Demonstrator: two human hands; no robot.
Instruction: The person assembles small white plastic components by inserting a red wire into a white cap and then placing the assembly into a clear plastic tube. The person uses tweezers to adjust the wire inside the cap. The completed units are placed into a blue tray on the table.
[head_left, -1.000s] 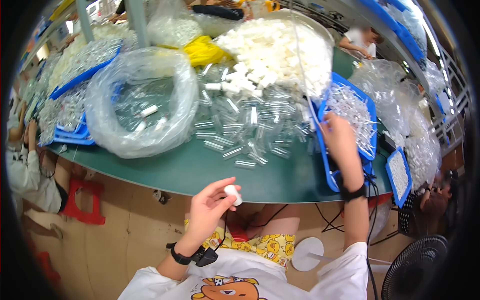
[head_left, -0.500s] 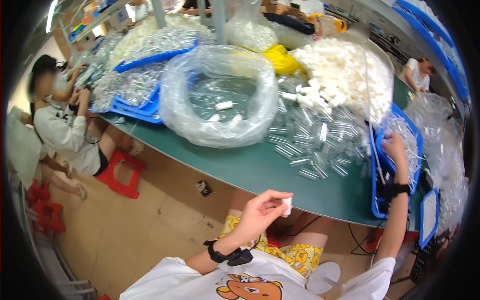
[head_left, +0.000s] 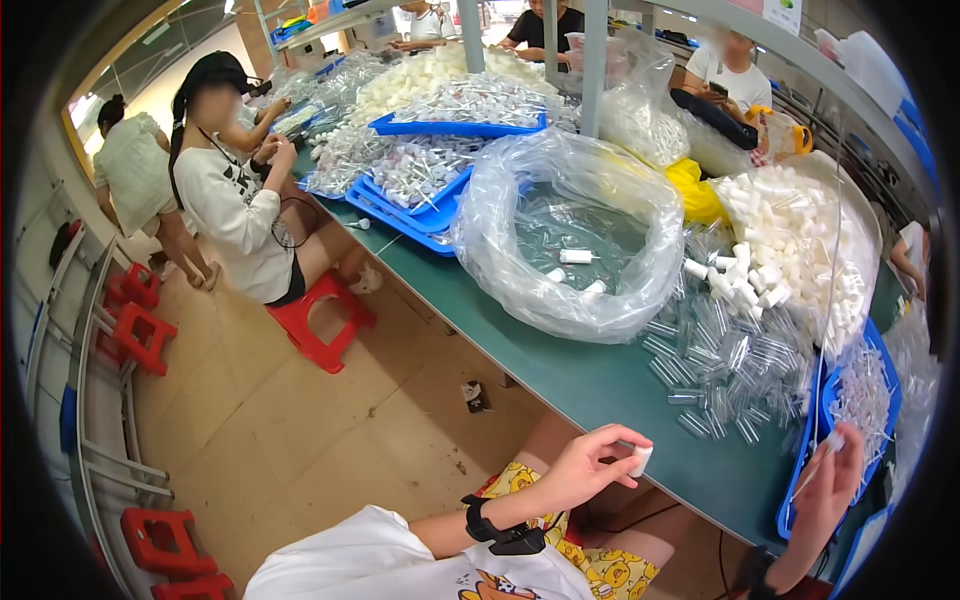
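Near the table's front edge, my left hand (head_left: 592,466) pinches a short white plastic cap (head_left: 641,461) between thumb and fingertips. My right hand (head_left: 832,484) is over the front part of the blue tray (head_left: 793,500) at the right. Its fingers close on a small applicator with a whitish head (head_left: 835,440) and a thin stem. More applicators (head_left: 862,395) lie heaped in the inner blue tray. Clear plastic tubes (head_left: 735,365) are scattered on the green table (head_left: 560,375), and a large pile of white caps (head_left: 800,235) lies behind them.
A rolled-open clear plastic bag (head_left: 490,260) stands mid-table with a few white-capped pieces inside. Stacked blue trays (head_left: 405,235) of applicators are to its left. A co-worker (head_left: 235,200) sits on a red stool (head_left: 320,320) at the left. Metal shelf posts (head_left: 592,75) rise behind.
My right hand has come out of the applicator tray toward me, now with an applicator in its fingers. The view has turned leftward. My left hand still holds the white cap.
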